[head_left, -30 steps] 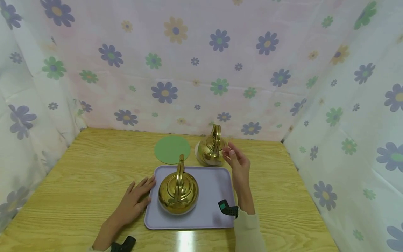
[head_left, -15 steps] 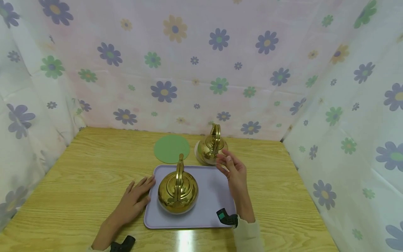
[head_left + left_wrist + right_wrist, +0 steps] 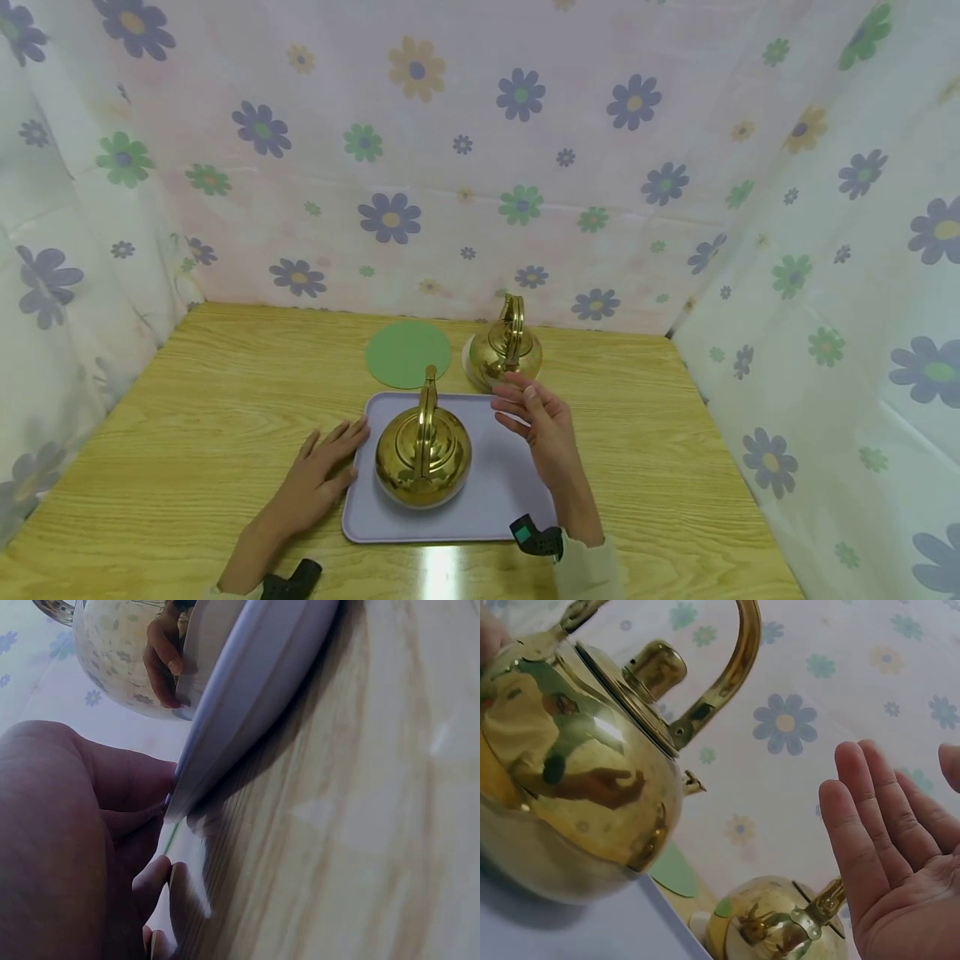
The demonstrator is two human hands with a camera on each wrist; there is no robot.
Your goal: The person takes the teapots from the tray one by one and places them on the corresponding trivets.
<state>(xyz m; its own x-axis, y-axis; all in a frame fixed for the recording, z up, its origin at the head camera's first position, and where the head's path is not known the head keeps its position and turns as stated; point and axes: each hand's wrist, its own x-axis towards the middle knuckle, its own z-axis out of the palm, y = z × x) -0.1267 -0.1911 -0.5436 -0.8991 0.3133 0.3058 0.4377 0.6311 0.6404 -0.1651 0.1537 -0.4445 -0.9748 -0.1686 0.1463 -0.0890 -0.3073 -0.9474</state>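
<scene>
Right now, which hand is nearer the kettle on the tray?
Left. The left hand rests flat at the tray's left edge beside the kettle; the right hand hovers open, farther right.

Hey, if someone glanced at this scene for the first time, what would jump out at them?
Two shiny golden kettles: the near kettle stands on a lilac tray, the far kettle behind the tray beside a green round mat. The right hand hovers open above the tray, and the left hand lies flat against the tray's left edge.

far kettle (image 3: 504, 350) base behind right hand (image 3: 542, 423), near kettle (image 3: 127, 656) cropped at frame top
</scene>
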